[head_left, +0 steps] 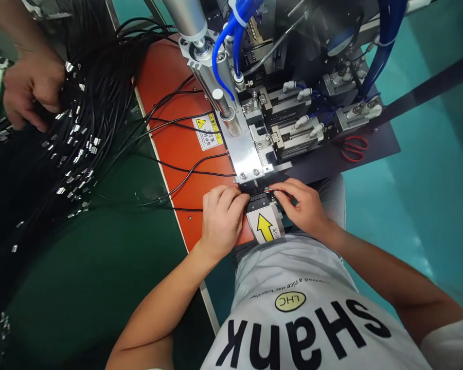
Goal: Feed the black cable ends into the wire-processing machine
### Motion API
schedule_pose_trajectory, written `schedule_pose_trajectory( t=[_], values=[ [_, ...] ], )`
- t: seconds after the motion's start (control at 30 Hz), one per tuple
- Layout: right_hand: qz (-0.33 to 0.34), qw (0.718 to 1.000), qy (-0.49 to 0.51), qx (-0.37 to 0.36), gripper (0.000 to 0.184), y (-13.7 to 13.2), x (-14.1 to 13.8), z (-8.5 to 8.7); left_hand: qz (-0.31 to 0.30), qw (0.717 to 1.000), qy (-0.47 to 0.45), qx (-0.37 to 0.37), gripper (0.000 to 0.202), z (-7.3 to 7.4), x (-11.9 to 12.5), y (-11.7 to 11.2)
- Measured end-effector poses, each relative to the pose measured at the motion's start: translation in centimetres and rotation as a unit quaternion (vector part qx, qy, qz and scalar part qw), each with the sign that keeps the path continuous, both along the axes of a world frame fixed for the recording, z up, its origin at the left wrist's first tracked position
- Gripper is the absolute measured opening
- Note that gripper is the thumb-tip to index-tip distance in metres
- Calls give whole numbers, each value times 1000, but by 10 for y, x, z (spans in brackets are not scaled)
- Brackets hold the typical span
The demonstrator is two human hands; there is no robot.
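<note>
My left hand [220,218] is curled, its fingertips pinching a thin black cable [185,209] at the front of the machine's black fixture [259,201]. My right hand [303,205] pinches the cable's small metal end at the same slot from the other side. Just below the fixture, between both hands, sits a white tag with a yellow arrow [265,226]. Above the slot stands a silver press block [242,149] with a pneumatic cylinder [200,41].
Another person's hand [31,87] at the far left grips a big bundle of black cables with metal ends [77,144] on the green mat [100,277]. Loose cables cross the orange plate [177,149]. Red scissors [354,149] lie at the right of the machine base.
</note>
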State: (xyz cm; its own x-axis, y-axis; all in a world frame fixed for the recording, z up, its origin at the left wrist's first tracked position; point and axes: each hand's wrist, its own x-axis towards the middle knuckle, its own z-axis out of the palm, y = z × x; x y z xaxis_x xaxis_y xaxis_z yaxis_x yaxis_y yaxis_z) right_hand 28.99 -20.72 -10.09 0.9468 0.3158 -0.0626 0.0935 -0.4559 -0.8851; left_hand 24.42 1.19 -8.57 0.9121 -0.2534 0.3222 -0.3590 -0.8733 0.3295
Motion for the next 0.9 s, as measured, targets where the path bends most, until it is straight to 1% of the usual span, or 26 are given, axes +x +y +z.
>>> schedule_pose_trajectory(
  t=[0.03,0.1,0.17,0.23,0.4,0.53,0.6,0.67,0.73,0.8,0.9],
  values=[
    [-9,1000,24,11,23,0,1,-2,5,1000,-10,12,17,-1,-1,0],
    [-34,991,115,65,25,1,6,-7,2,1000,-12,15,21,-2,-4,-1],
    [-34,969,211,124,28,5,14,-10,-9,1000,1,-2,24,-4,-7,-2],
    [-27,952,260,157,28,10,20,-10,-7,1000,7,-16,24,-4,-9,-3],
    [-12,942,289,168,24,17,26,-4,-3,1000,-4,-21,25,-6,-10,-5],
    [-22,913,354,202,25,18,26,-1,-2,1000,2,-27,26,-7,-9,-4],
    [-19,906,368,210,25,16,26,-1,-3,999,21,-41,26,-5,-11,-2],
    [-12,907,365,209,28,14,25,-2,3,998,42,-56,29,-3,-15,2],
    [-9,910,358,209,30,13,24,-4,24,997,53,-50,33,0,-22,6],
    [-10,914,346,212,30,12,22,-7,47,997,57,-21,38,1,-31,9],
    [-15,923,322,212,28,13,20,-10,59,995,72,36,48,0,-44,11]
  ],
)
